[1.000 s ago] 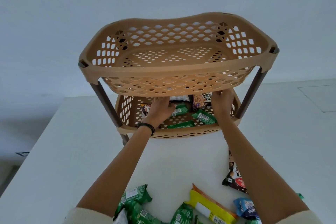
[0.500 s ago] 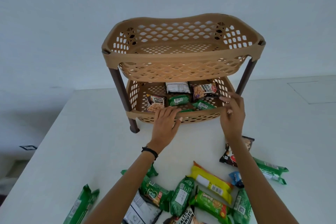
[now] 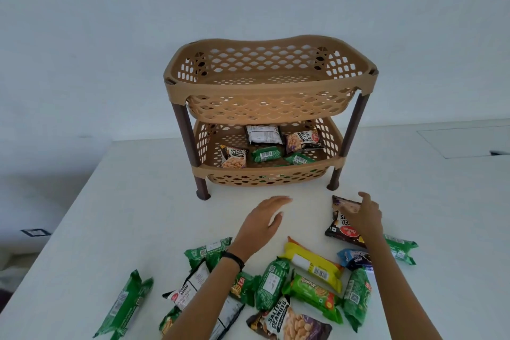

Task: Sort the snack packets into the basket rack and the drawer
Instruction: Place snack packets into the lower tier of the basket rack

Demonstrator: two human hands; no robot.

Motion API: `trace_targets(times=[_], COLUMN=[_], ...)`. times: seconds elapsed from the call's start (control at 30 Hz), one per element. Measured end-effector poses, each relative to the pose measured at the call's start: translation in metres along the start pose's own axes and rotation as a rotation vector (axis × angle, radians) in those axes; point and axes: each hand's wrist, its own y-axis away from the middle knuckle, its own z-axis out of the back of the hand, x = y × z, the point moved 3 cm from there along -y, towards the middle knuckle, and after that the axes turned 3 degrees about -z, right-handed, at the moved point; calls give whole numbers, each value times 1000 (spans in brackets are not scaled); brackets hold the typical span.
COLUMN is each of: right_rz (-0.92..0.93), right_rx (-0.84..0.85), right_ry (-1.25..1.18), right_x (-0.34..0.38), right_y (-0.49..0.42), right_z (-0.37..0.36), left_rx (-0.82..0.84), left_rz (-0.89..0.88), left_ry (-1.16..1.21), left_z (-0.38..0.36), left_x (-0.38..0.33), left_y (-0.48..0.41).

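The two-tier tan plastic lattice basket rack stands on the white table. Its lower tier holds two salted-peanut packets, one white packet and two clearly visible green packets. At least twelve loose packets lie nearer. The left hand hovers with its grip spread. The right hand lies over one dark peanut packet; whether its grip pinches the packet cannot be told.

Your left hand hovers over the white surface, fingers straight, just near of the basket rack. Your right hand lies over a dark peanut packet; grip not discernible. The rack's lower tier holds peanut, white and green packets. A yellow packet lies among others nearest you.
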Motion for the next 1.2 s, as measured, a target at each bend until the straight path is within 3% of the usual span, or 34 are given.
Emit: trace_targets(times=[0.2,0.7,1.03,1.2], right_rz=[-71,5,65,46], right_rx=[73,151,202,266], right_ry=[-27,-18,-55,-142], right_x=[-4,20,24,29], right_y=[3,19,24,25], right_z=[2,-5,-10,-11], left_rx=[88,-271,-204,-182], left_rz=[154,490,667,647], left_ry=[-71,-110,-277,-472], left_z=[28,112,108,100], left_x=[35,122,166,165], left_y=[16,77,108,110])
